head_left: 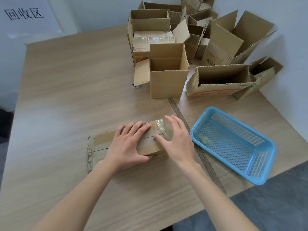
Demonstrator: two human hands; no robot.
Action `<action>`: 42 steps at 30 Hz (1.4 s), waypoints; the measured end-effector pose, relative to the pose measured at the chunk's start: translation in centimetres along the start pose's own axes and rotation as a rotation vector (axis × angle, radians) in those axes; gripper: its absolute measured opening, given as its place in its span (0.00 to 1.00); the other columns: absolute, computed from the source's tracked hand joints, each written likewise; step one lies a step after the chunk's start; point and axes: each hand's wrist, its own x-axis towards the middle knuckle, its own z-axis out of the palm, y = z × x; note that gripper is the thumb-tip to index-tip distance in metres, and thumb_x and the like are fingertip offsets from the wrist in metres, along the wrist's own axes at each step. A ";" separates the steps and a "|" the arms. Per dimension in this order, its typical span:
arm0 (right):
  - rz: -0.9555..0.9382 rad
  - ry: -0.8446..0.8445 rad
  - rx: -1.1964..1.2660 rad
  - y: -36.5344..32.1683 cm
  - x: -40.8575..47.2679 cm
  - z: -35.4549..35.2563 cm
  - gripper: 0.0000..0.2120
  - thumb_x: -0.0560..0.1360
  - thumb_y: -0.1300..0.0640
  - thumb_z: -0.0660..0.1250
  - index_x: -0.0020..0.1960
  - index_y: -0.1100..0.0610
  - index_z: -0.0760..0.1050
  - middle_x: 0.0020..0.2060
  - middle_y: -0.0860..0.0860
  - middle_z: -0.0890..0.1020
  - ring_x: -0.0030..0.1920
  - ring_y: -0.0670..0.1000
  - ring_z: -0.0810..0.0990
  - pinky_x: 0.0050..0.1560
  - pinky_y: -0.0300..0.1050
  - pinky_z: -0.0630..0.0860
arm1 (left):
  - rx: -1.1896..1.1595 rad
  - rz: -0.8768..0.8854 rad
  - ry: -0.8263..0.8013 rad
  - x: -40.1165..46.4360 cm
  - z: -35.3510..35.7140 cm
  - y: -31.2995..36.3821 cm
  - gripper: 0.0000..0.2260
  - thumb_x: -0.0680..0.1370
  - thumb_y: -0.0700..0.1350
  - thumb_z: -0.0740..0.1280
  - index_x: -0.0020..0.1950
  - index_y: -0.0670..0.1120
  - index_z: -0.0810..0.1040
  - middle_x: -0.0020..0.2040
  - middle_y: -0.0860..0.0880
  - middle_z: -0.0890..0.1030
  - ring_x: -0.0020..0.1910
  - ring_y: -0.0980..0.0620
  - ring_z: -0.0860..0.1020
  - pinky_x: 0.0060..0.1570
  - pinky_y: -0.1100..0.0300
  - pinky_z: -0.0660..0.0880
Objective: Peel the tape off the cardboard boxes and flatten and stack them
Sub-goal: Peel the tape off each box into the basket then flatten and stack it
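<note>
A small taped cardboard box (pixel 150 145) lies on its side on the wooden table (pixel 66 100), near the front middle. Clear tape (pixel 160 125) runs along its top seam and over its right end. My left hand (pixel 128 145) grips the box from the left, fingers over the top and thumb at the front. My right hand (pixel 176 139) rests against the box's right end with fingers spread and straight, its thumb on the taped seam. The box's left flaps (pixel 95 147) lie open and torn on the table.
Several opened cardboard boxes (pixel 168 72) crowd the table's far right corner. A blue plastic basket (pixel 233 144) with a scrap of tape inside sits right of my hands. A metal ruler (pixel 181 117) lies between box and basket. A tape roll (pixel 136 85) peeks out under a flap.
</note>
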 end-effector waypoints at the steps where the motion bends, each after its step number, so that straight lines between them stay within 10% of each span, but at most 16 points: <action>1: -0.054 -0.030 -0.038 -0.1 0.8 -0.1 0.31 0.71 0.41 0.76 0.72 0.43 0.72 0.71 0.40 0.73 0.69 0.44 0.73 0.63 0.45 0.75 | 0.001 0.000 0.002 0.0 0.0 0.0 0.49 0.61 0.72 0.69 0.79 0.57 0.62 0.76 0.56 0.66 0.74 0.50 0.65 0.74 0.52 0.53; 15: -0.325 0.040 -0.374 -1.6 3.2 0.2 0.07 0.82 0.60 0.63 0.48 0.62 0.77 0.40 0.56 0.83 0.35 0.63 0.82 0.30 0.54 0.78 | 0.005 -0.015 -0.027 0.0 -0.2 0.1 0.49 0.62 0.72 0.69 0.80 0.57 0.61 0.77 0.54 0.66 0.75 0.49 0.65 0.74 0.48 0.58; 23: -0.171 -0.064 -0.022 -0.5 4.0 -0.8 0.11 0.81 0.52 0.67 0.61 0.54 0.80 0.49 0.47 0.86 0.49 0.49 0.85 0.55 0.52 0.79 | 0.025 -0.010 -0.032 0.1 -0.2 -0.1 0.49 0.62 0.72 0.68 0.80 0.57 0.61 0.77 0.54 0.65 0.74 0.49 0.65 0.74 0.49 0.57; 30: -0.318 -0.218 -0.271 -1.9 6.1 -1.9 0.13 0.79 0.49 0.70 0.57 0.56 0.84 0.55 0.50 0.84 0.55 0.54 0.82 0.55 0.51 0.77 | 0.027 -0.007 -0.035 0.1 -0.1 -0.1 0.49 0.62 0.73 0.67 0.80 0.57 0.60 0.77 0.54 0.65 0.74 0.48 0.64 0.74 0.49 0.56; 36: -0.513 -0.328 -0.860 -3.9 6.2 -1.1 0.03 0.82 0.63 0.60 0.53 0.57 0.72 0.50 0.53 0.78 0.50 0.57 0.81 0.36 0.47 0.69 | 0.019 -0.004 -0.009 0.0 0.0 -0.2 0.48 0.62 0.73 0.67 0.80 0.57 0.62 0.77 0.54 0.66 0.73 0.47 0.66 0.73 0.49 0.57; 42: -0.264 -0.241 -0.597 -3.6 6.5 -0.4 0.08 0.83 0.60 0.56 0.51 0.60 0.73 0.50 0.57 0.80 0.48 0.65 0.79 0.39 0.51 0.68 | 0.009 -0.009 0.023 0.0 0.1 -0.2 0.47 0.62 0.72 0.68 0.78 0.57 0.64 0.76 0.54 0.67 0.72 0.48 0.67 0.72 0.48 0.61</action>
